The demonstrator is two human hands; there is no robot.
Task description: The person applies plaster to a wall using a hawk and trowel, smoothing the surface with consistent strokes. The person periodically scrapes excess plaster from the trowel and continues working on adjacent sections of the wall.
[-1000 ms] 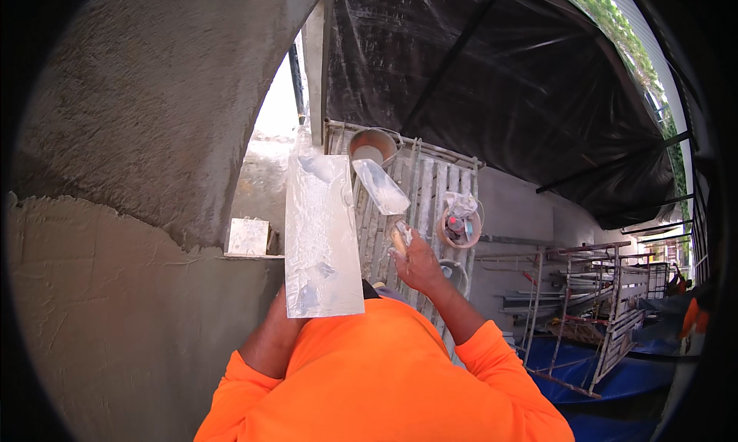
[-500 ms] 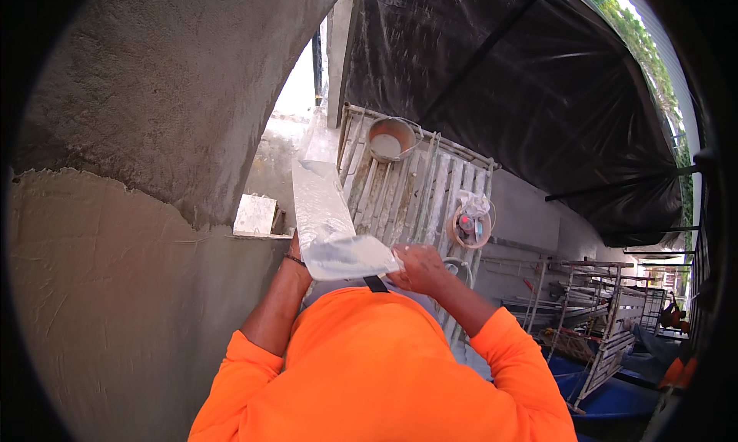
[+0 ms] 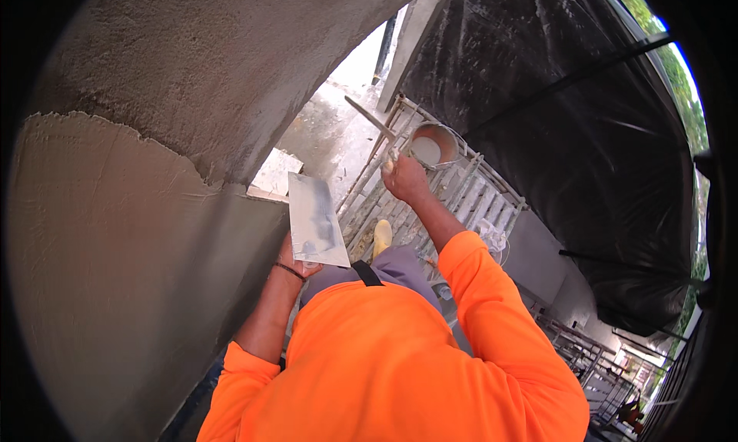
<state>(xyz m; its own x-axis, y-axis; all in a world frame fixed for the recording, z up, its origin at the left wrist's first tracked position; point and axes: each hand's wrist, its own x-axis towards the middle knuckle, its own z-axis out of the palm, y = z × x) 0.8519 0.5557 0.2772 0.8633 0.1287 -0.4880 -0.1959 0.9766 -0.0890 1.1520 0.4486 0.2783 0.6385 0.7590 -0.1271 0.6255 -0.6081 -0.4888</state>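
My left hand (image 3: 298,259) is closed beneath a rectangular plastering trowel (image 3: 314,211), whose flat blade faces up. Pale plaster with a darker grey smear coats that blade, and its handle is hidden under it. Farther forward and to the right, my right hand (image 3: 406,179) grips a second trowel (image 3: 370,119), seen nearly edge-on with its thin blade pointing away to the upper left. Just beyond the right hand stands a bucket (image 3: 447,144) with pale mix inside. On my left rises a wall with a band of fresh, smoother plaster (image 3: 100,242) below a rougher grey surface (image 3: 192,65).
Under me is a slatted scaffold platform (image 3: 469,192) with a tube rail along its far edge. A yellow boot (image 3: 382,236) shows below. Dark sheeting (image 3: 569,104) hangs on the right, and white plastic (image 3: 492,234) lies near the platform's right side. Scaffold frames (image 3: 584,357) stand lower right.
My right hand has moved forward and away from the left trowel, taking its own trowel toward the bucket. Less plaster lies on the left blade. The view has turned.
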